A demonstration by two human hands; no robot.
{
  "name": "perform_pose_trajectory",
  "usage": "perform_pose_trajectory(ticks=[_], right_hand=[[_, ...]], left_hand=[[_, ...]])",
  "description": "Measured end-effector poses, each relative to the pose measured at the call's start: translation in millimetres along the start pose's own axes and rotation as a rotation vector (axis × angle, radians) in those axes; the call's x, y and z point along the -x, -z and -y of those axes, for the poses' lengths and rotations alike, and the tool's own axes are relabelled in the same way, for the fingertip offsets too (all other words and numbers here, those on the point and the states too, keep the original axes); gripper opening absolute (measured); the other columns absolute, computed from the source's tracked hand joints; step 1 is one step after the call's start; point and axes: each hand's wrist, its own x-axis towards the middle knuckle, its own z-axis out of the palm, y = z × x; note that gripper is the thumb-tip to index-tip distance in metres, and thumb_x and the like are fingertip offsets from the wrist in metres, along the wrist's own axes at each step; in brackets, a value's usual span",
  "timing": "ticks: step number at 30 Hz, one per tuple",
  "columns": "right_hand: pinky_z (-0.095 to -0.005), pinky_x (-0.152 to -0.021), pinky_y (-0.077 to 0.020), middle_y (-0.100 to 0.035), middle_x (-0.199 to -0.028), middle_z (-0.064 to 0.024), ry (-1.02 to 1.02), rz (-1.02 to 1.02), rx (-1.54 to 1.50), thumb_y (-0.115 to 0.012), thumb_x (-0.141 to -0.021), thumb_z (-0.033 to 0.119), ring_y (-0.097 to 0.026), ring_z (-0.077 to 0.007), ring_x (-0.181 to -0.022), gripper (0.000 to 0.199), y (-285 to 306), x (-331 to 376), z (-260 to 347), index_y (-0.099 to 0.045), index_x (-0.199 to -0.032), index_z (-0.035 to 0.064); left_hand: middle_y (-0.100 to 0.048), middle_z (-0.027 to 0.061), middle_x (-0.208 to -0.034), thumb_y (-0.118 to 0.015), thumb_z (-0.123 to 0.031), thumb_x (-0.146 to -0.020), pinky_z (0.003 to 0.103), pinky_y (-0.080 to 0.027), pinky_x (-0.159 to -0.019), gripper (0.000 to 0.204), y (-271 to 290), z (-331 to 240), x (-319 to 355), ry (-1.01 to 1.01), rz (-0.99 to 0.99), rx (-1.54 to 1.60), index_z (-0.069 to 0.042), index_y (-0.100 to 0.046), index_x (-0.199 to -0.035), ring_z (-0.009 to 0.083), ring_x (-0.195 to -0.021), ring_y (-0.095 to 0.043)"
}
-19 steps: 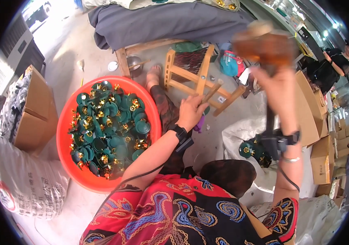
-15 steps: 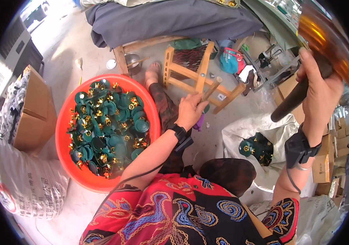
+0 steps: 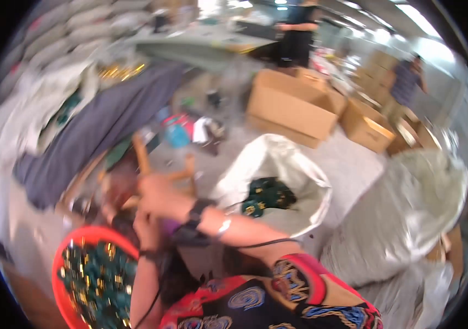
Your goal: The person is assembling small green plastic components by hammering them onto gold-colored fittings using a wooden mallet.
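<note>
Both my hands come together beside the orange basin [image 3: 60,274], smeared by motion. My right hand [image 3: 163,198] reaches across to the left, its fingers curled into a blurred fist; what it holds cannot be made out. Just below, my left hand [image 3: 147,229] is also curled closed, its grip mostly hidden by the right. Close behind them is a low wooden stool [image 3: 142,153]. Neither the mallet nor the wooden stick is clearly visible. Many dark green discs with gold metal fittings [image 3: 100,277] fill the basin.
A white woven sack [image 3: 313,211] stands right of my hands, holding more green pieces [image 3: 269,197]. Beyond are open cardboard boxes [image 3: 294,107], with large stuffed sacks [image 3: 398,214] at right. A grey cloth [image 3: 97,129] covers something at far left. Two people [image 3: 404,82] stand farther back.
My view has swung to the right. My right hand, raised with an amber-headed mallet, has come down and left to my left hand, which held a wooden stick. Boxes and people have come into view.
</note>
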Motion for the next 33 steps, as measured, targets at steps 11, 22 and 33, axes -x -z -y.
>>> perform_pose_trajectory(ticks=[11, 22, 33], right_hand=[[-0.0426, -0.059, -0.045, -0.05, -0.08, -0.0128, 0.119, -0.545, -0.239, -0.063, -0.065, 0.008, -0.055, -0.0339, -0.071, 0.03, 47, 37, 49, -0.05, -0.091, 0.0031], [-0.0339, -0.057, -0.0451, -0.048, -0.081, -0.0116, 0.317, -0.608, 0.038, -0.054, -0.074, 0.007, -0.055, -0.0251, -0.067, 0.028, 69, 66, 63, -0.051, -0.1, -0.0039], [-0.0347, -0.054, -0.0443, -0.047, -0.081, -0.0116, 0.32, -0.653, -0.04, -0.057, -0.071, 0.007, -0.054, -0.0262, -0.066, 0.027, 60, 65, 55, -0.051, -0.094, -0.0049]], left_hand=[[-0.063, 0.0086, -0.1, -0.059, -0.007, -0.082, 0.026, -0.043, -0.084, 0.028, -44, 73, -27, 0.203, 0.43, 1.284, 0.001, -0.056, -0.108, 0.0153, -0.092, -0.057], [-0.061, 0.0077, -0.111, -0.057, -0.006, -0.085, 0.024, -0.042, -0.084, 0.028, -143, -138, -19, -0.096, 0.574, 0.423, -0.003, -0.056, -0.113, 0.0113, -0.097, -0.055], [-0.028, 0.0204, -0.144, -0.058, -0.011, -0.085, 0.032, -0.039, -0.095, 0.07, -195, -150, -10, -0.121, 1.007, 0.642, -0.007, -0.019, -0.143, 0.0247, -0.13, -0.034]])
